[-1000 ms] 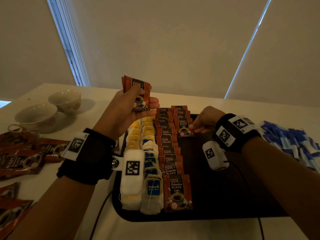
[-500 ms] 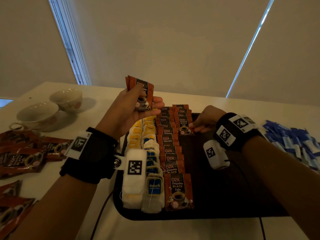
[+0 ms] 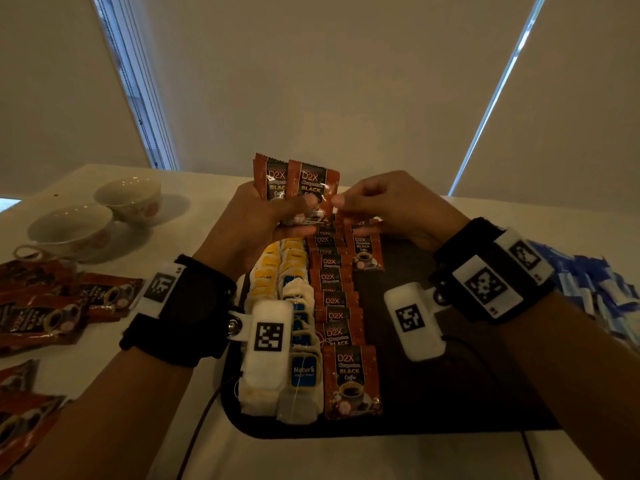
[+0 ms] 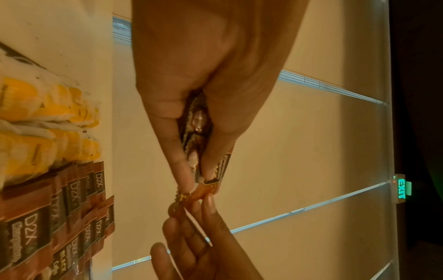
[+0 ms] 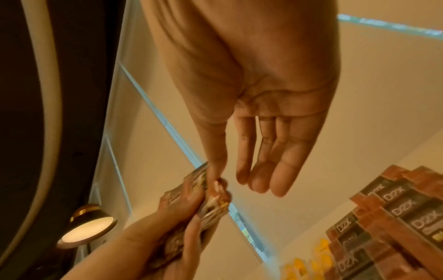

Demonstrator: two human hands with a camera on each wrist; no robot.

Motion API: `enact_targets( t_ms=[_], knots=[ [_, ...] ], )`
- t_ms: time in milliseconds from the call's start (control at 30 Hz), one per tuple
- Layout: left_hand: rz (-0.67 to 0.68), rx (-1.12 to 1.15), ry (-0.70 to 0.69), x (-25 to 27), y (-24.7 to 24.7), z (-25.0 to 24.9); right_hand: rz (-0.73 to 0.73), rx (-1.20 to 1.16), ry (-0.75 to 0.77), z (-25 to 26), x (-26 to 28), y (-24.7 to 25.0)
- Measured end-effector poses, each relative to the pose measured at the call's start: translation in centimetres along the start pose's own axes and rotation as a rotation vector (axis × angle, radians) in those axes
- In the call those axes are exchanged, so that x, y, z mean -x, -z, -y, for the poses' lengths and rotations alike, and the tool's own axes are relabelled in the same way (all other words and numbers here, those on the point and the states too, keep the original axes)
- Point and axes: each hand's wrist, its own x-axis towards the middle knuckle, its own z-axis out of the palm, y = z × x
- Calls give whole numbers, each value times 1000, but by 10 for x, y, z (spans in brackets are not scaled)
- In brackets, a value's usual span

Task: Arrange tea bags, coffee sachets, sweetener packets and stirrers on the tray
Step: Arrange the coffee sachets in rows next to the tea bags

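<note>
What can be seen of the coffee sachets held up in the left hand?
The coffee sachets are glossy orange-brown foil packets with serrated top edges and dark panels reading D2X Black Coffee. At least two are fanned upright, above the far end of the tray. The left hand grips their lower part, thumb across the front. The right hand pinches the lower corner of the front one.

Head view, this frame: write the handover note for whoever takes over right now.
Left hand grips a small stack of orange-brown D2X coffee sachets above the dark tray.
Right hand pinches the front sachet's corner.
Done: two tea bag rows and one full coffee row on the tray; a second coffee row begun.
Left: loose coffee sachets on the table, blue sweetener packets at right. No stirrers visible.
</note>
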Motion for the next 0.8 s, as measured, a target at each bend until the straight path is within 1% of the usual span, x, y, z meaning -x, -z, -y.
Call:
enact_targets(
  t_ms=[100, 200, 267, 367, 433, 500, 600, 700, 800],
  knots=[
    [4, -14, 8, 0, -1, 0, -54, -79, 39, 0, 5, -11],
    [25, 11, 19, 2, -3, -2, -80, -120, 27, -3, 7, -8],
    [9, 49, 37, 2, -5, -2, -102, -125, -19, -3, 8, 1],
    [-53, 123, 69, 0, -3, -4, -134, -147, -146, -8, 6, 23],
    [-68, 165, 86, 0, 1, -7, -142, -58, -251, -15, 4, 38],
    [-60, 202, 96, 0, 3, -9, -128, 116, -362, -26, 1, 47],
    [-46, 189, 85, 1, 4, -10, -49, 320, -508, -41, -4, 51],
    [-39, 149, 70, 2, 2, -9, 18, 386, -570, -47, -6, 45],
    [-33, 138, 71, 2, 1, -9, 30, 420, -583, -51, -12, 38]
  ],
)
